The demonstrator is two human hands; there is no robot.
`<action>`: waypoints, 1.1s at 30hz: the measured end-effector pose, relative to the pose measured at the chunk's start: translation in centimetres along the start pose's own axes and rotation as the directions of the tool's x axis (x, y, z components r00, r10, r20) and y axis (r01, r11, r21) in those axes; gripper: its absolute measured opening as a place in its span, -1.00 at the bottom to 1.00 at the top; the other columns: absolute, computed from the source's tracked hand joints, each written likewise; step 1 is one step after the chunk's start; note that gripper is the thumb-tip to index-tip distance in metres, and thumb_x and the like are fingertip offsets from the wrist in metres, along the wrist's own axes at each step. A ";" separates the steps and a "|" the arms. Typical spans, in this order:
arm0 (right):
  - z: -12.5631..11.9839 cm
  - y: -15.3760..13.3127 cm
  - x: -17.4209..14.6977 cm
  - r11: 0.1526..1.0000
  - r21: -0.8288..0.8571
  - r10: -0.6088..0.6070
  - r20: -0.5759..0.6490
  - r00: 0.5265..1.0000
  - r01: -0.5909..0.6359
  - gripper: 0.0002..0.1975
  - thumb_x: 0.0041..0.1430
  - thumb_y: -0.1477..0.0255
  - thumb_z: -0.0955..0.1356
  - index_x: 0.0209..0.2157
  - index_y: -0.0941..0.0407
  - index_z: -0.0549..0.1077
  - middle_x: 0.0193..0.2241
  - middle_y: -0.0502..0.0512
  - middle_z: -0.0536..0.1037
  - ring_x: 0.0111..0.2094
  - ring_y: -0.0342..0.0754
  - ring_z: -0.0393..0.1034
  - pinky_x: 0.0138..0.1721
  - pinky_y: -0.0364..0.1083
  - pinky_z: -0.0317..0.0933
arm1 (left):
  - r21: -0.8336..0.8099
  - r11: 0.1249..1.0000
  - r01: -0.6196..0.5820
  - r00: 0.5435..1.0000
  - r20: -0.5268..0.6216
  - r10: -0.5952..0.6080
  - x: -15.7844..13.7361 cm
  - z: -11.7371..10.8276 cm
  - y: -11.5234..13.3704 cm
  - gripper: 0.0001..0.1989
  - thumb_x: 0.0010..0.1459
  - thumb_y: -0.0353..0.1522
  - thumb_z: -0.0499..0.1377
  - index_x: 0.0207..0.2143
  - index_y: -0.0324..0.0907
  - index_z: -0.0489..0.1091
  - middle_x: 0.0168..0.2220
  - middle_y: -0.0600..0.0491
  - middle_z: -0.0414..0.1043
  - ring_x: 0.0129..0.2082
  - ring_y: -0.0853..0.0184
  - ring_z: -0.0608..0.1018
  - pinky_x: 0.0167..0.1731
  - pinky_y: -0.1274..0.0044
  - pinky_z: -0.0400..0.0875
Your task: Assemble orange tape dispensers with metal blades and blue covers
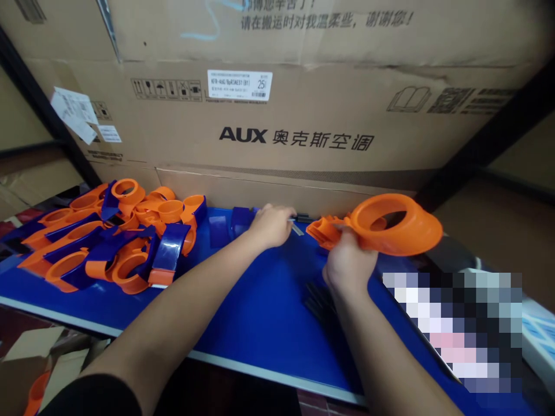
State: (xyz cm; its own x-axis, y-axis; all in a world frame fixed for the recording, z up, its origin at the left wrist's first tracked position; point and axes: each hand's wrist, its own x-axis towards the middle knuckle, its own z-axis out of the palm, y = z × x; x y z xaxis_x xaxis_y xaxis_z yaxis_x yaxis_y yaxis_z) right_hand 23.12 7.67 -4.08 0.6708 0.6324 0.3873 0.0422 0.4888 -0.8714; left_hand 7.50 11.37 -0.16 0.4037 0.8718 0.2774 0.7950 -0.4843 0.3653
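Note:
My right hand [350, 263] is closed around an orange tape dispenser part [427, 231] with a wide ring, held above the blue table. More orange plastic [323, 231] shows just left of that hand. Towards the back of the table, my left hand [272, 225] has its fingers curled together; whatever they grip is mostly hidden. By its fingertips is a thin, pale toothed-looking strip [297, 229], with small black pieces [306, 218] behind. Dark blue plastic covers [240, 221] stand beside the left hand.
Orange and blue tape dispensers [171, 248] are heaped on the left of the blue table [251, 312]. Black strips [319, 300] lie near my right wrist. A large cardboard box [182, 127] walls off the back, between dark metal posts. An open carton [56, 370] sits below left.

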 end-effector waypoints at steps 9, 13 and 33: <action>-0.6 -1.0 0.1 0.966 0.113 0.224 0.066 0.972 -0.231 -0.77 -0.04 0.37 0.43 -0.35 0.04 0.33 -0.44 -0.09 0.40 -0.55 -0.13 0.32 -0.65 -0.15 0.26 | 0.160 0.959 -0.234 0.932 0.318 0.174 5.9 4.2 0.0 -0.86 0.33 -0.34 0.27 -0.13 -0.21 0.57 0.00 -0.10 0.57 0.17 0.07 0.50 0.24 0.12 0.33; -0.7 -1.5 -0.2 0.945 0.143 0.277 0.117 0.954 -0.293 -0.75 -0.05 0.37 0.41 -0.36 0.02 0.26 -0.46 -0.10 0.40 -0.58 -0.14 0.30 -0.69 -0.17 0.16 | 0.139 0.962 -0.233 0.913 0.371 0.168 5.7 4.5 0.1 -0.67 0.37 -0.21 0.26 0.07 -0.20 0.49 0.15 -0.11 0.48 0.17 0.10 0.52 0.21 0.09 0.42; 0.2 -2.4 -3.1 0.744 -0.006 0.603 0.439 0.666 -0.669 -0.65 -0.13 0.44 0.45 -0.25 0.03 0.33 -0.39 -0.01 0.61 -0.50 -0.04 0.48 -0.69 -0.17 0.26 | -0.804 0.583 0.119 0.940 -0.097 -0.326 -6.9 1.6 -4.0 -0.83 0.35 -0.26 0.13 -0.19 -0.18 0.41 -0.42 0.08 0.49 -0.45 0.38 0.53 -0.41 0.56 0.43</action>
State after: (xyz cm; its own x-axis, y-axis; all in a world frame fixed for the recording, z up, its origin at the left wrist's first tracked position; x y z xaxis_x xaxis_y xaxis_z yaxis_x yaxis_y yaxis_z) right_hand 20.80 4.60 -3.13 0.1470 0.9799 -0.1347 -0.4124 -0.0631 -0.9088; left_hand 2.31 7.44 -4.96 0.0760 0.9707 0.2280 0.1478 -0.2371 0.9602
